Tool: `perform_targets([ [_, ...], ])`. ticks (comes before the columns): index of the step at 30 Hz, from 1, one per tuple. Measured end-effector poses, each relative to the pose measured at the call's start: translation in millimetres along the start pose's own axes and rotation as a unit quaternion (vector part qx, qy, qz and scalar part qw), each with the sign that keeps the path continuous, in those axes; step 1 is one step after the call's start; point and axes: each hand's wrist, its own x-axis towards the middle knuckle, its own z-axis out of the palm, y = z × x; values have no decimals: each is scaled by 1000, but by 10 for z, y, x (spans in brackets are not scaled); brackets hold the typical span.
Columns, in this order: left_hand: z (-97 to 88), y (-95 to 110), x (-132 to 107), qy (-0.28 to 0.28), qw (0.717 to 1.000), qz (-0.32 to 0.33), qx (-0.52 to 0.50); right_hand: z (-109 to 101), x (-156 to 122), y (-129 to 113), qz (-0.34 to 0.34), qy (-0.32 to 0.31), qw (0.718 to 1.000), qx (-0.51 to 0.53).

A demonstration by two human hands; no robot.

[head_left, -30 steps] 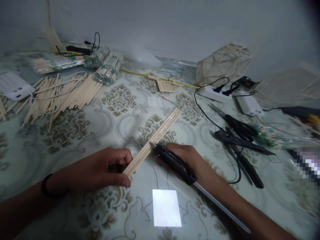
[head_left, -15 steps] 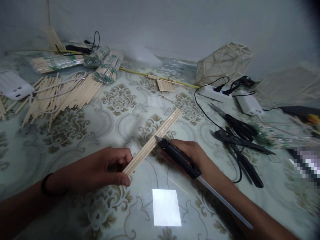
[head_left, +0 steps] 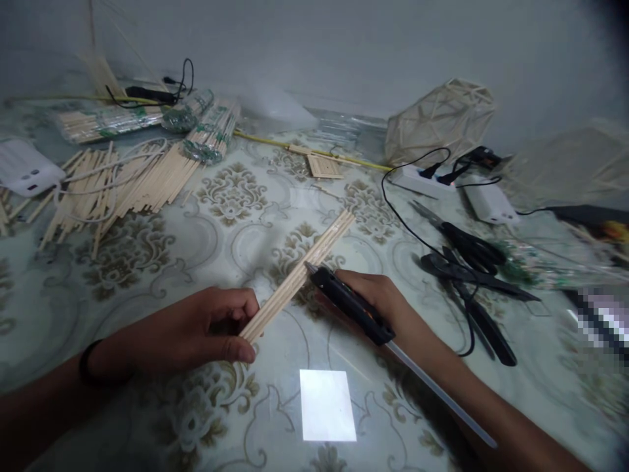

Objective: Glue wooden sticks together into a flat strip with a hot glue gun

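My left hand is closed on the near end of a flat row of joined wooden sticks that lies slanted on the patterned table. My right hand grips a black glue gun, with a clear glue stick trailing from its back along my forearm. The gun's metal tip touches the stick row about midway along its right edge.
Loose and bundled sticks and a white box lie at the left. A stick-frame polyhedron, power strip, black cords, scissors and pliers crowd the right. A small stick panel lies at the back.
My right hand has slid the glue gun's tip up along the stick row, away from my left hand. The left hand and the sticks have stayed put.
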Motion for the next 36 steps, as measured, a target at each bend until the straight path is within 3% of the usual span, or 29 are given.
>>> perform_targets([
  [5,2,10,-11,2,1000,0,8,77,36,-178,-38,-55,997,25],
  [9,10,8,-11,1,1000,-2,1,149,42,-175,-81,-74,994,-8],
  [17,17,-29,-8,9,1000,-10,-6,39,46,-189,-14,-19,1000,-10],
  [25,23,-26,26,13,1000,-8,-10,195,42,-179,-79,-77,993,-36],
  [36,28,-7,43,5,999,-7,-38,220,27,-183,-87,-84,991,-49],
])
